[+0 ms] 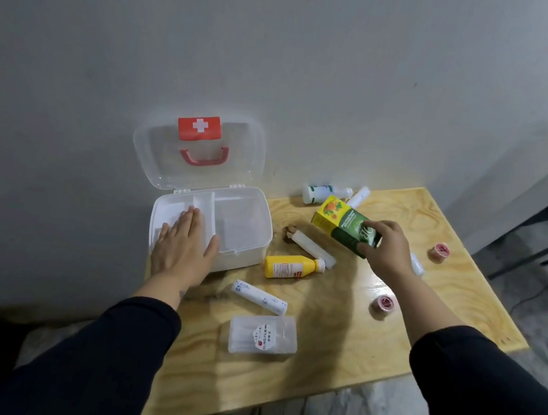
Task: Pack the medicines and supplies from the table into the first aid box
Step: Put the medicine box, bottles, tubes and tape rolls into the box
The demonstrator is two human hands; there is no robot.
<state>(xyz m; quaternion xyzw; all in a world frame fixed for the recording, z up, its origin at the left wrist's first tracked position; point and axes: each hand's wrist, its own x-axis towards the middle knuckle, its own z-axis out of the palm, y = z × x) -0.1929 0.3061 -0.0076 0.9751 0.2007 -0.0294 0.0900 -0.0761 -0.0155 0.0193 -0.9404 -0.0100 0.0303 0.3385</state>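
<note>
The white first aid box (248, 235) stands open at the table's left, its clear lid (200, 153) leaning on the wall. My left hand (183, 248) lies flat, fingers spread, over the box's left compartment and front rim. My right hand (386, 248) grips a green and yellow carton (343, 224), held tilted above the table right of the box. On the table lie a yellow bottle (289, 267), a white roll (314, 248), a printed white tube (260, 297), a clear cling film case (261, 338), a white and green bottle (324, 194) and two pink tape rolls (382, 305) (440, 251).
The plywood table (338, 318) stands against a grey wall. Another white tube (359, 197) lies at the back and a white item (417, 263) is partly hidden behind my right wrist. A chair frame and cable are on the floor at right.
</note>
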